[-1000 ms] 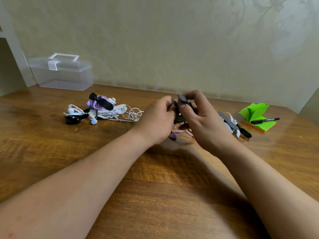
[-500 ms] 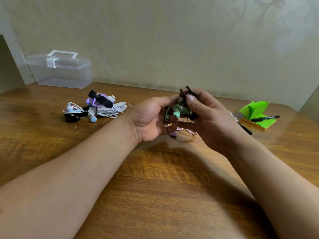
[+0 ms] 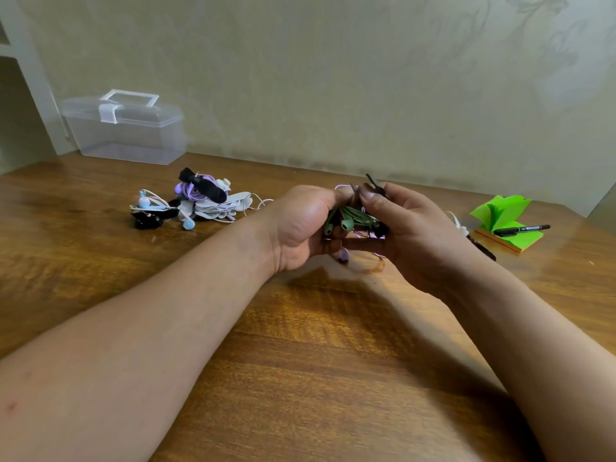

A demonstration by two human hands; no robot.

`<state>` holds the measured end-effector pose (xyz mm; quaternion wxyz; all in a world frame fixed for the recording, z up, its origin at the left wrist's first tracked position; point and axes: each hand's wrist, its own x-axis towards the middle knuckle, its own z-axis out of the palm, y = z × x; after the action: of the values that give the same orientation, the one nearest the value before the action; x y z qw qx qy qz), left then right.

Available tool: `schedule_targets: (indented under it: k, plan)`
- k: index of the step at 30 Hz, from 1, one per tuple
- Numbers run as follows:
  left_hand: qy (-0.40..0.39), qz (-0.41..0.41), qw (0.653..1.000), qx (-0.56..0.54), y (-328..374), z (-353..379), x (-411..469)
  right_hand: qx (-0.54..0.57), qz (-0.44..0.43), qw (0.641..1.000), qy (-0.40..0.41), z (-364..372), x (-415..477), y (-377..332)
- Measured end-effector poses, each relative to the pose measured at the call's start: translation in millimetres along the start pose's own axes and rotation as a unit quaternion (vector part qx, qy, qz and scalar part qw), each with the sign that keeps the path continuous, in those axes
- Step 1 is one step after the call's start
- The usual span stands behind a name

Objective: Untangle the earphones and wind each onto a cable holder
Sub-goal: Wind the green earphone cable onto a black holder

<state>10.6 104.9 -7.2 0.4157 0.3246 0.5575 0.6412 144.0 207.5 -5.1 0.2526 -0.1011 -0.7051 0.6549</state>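
A brown wooden surface fills most of the view, running back to a pale patterned wall. At the far left, against the wall, stands a clear plastic box with its lid on and a white handle lying flat on top.

Both forearms reach in from the near edge and meet above the middle of the surface. The left hand has its palm turned towards the camera, and its grip is closed: the fingers curl round a bundle of green earphones. The right hand closes its grip on the same bundle from the other side, with the thumb pressed down on top.

To the left of the hands, a pile of earphones lies on the surface: white, purple, blue and black cords and buds mixed together, well apart from the bundle. At the far right is a green notepad, some of its sheets fanned upward, and a black pen lies across it.

A black cable holder sticks up out of the bundle just above the right thumb. A purple earbud hangs under the hands, close to the surface; whether it touches cannot be told.
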Motion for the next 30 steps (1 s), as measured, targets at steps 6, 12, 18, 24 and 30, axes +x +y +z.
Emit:
schedule_targets:
  k: [6, 12, 18, 24, 30]
  plan:
    - [-0.027, 0.004, 1.000, 0.002, -0.6, -2.0, 3.1, -0.056, -0.025, 0.997, 0.035, 1.5, 2.3, 3.6]
    - [-0.098, 0.005, 0.995, -0.013, -0.8, -4.2, 1.8, -0.004, -0.030, 0.998, 0.046, 2.5, 0.1, -0.2]
    - [-0.080, 0.049, 0.996, 0.006, -4.8, -0.4, -3.3, 0.043, -0.023, 0.997, 0.056, 2.7, 0.1, -4.1]
    - [-0.082, 0.048, 0.995, -0.006, 0.8, 0.5, -7.7, 0.043, -0.019, 0.996, 0.074, -0.2, 2.9, -1.1]
    - [-0.106, 0.036, 0.992, -0.060, 1.8, 2.4, -8.0, 0.062, -0.055, 0.995, 0.056, 3.0, -1.2, -6.7]
